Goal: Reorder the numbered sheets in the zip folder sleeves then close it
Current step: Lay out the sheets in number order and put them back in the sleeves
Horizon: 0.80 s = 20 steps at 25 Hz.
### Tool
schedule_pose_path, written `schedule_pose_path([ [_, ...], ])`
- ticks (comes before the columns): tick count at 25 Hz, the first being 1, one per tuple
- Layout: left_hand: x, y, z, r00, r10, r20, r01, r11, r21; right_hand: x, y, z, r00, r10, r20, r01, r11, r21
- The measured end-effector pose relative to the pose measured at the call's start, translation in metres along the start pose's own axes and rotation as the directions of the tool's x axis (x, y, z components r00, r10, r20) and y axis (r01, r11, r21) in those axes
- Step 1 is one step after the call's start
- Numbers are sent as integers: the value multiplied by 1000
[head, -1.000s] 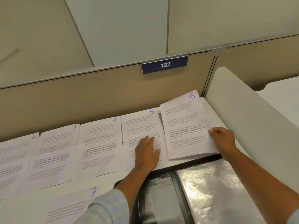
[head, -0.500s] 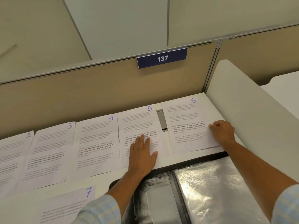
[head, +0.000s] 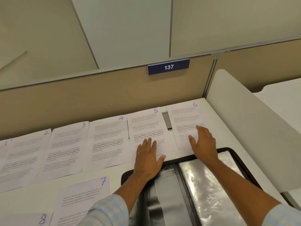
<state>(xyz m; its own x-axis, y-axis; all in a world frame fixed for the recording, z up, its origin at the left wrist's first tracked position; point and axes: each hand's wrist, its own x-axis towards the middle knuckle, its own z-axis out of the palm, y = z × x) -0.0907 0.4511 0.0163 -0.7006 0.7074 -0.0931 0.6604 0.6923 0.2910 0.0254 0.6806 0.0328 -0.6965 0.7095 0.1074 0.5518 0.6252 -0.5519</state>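
Observation:
Numbered printed sheets lie in a row along the desk's back: sheet 1 (head: 4,154), sheet 2 (head: 24,154), sheet 3 (head: 65,147), sheet 4 (head: 107,141), sheet 5 (head: 146,126) and sheet 6 (head: 184,116). Sheet 7 (head: 84,193) and sheet 8 (head: 32,220) lie nearer me. The black zip folder (head: 234,154) lies open at front right, its clear plastic sleeves (head: 206,185) shining. My left hand (head: 149,160) rests flat on the lower edge of sheet 5. Flat and with spread fingers, my right hand (head: 203,142) lies on sheet 6.
A beige partition with a blue "137" plate (head: 168,66) closes off the desk's back. A white curved side panel (head: 254,128) borders the desk on the right. A grey cable slot (head: 166,119) shows between sheets 5 and 6.
Sheet 6, held tilted by my right hand a second ago, now lies flat at the row's right end. My right hand let go and spread flat on it. My left hand stayed on sheet 5.

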Motion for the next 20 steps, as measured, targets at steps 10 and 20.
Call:
schedule_pose_path([
  [10, -137, -78, -28, 997, -75, -26, 74, 996, -47, -147, -129, 58, 963, -195, 188, 189, 981, 51],
  [20, -283, -219, -36, 972, -235, 17, 235, 964, -125, -312, -238, 147, 878, -185, 441, 214, 977, -18],
])
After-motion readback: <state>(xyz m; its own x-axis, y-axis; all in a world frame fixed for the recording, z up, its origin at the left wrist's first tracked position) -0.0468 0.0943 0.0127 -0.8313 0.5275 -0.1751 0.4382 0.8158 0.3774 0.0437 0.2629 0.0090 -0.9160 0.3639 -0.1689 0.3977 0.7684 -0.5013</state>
